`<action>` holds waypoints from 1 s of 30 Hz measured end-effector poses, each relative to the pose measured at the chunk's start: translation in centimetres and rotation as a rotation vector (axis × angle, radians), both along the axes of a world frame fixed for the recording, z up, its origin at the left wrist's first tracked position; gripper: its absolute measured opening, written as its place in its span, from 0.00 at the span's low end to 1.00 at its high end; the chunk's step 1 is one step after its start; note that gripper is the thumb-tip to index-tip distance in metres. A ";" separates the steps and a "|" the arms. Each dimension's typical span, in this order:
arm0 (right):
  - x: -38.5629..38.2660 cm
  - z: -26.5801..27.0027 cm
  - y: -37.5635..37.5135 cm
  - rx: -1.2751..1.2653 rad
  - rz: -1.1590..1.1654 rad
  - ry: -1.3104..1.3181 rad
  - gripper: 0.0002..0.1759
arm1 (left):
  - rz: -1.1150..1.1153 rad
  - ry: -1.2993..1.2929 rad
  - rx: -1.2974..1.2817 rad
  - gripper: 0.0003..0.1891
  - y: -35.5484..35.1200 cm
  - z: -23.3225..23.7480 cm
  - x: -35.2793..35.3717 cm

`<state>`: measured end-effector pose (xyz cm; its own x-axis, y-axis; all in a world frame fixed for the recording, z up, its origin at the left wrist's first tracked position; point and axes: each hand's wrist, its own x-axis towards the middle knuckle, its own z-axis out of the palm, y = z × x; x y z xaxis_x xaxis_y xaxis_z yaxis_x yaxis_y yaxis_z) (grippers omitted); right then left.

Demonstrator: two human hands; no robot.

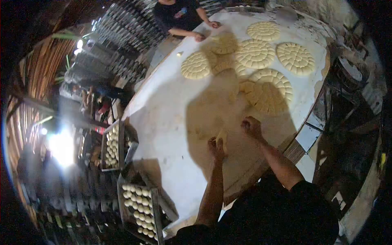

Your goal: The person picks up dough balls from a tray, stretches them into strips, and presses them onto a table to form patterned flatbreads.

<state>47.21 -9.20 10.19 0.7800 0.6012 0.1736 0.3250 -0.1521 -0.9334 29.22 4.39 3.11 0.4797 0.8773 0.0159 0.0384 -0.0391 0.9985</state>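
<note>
Black clothing (277, 212): nearest the camera, below both hands; bare forearms reach forward from it.
Left hand (217, 149): low over the surface, fingers mostly closed, gripping dough.
Right hand (251, 127): just right of the left and slightly beyond it; fingers curled in. Cannot tell if it holds anything.
Small, pale yellow dough piece (221, 135): in the left hand, tip poking out past the fingers; shaded, exact shape unclear.
Handling: light grip looks best, as soft dough probably dents easily; right wrist best kept clear of the nearest round.
Flat, pale yellow scored dough rounds (255, 54): several, beyond the hands, nearest one just past the right hand, partly shaded.
Surface (163, 139): broad, whitish, curved edge, worn dark in places; large shadow lies around both hands.
Dark-rimmed rectangular trays (157, 216): two, left of the hands, with round pale dough balls (139, 199).
Co-worker (175, 18): dark top, across the surface, well beyond the hands.
Room: dim; strong white glare (63, 147) far left; grey stacked rows (126, 28) beyond, material unclear.
</note>
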 end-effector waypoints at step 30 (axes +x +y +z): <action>3.7 -1.7 -6.7 -0.521 0.689 -0.872 0.19 | -0.001 0.607 0.581 0.10 -5.8 10.8 -21.3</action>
<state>50.93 -15.87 8.46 0.0149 0.9954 0.0943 0.9701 0.0085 -0.2427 7.91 -1.43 13.91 0.5515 0.8089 0.2037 0.5622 -0.5408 0.6257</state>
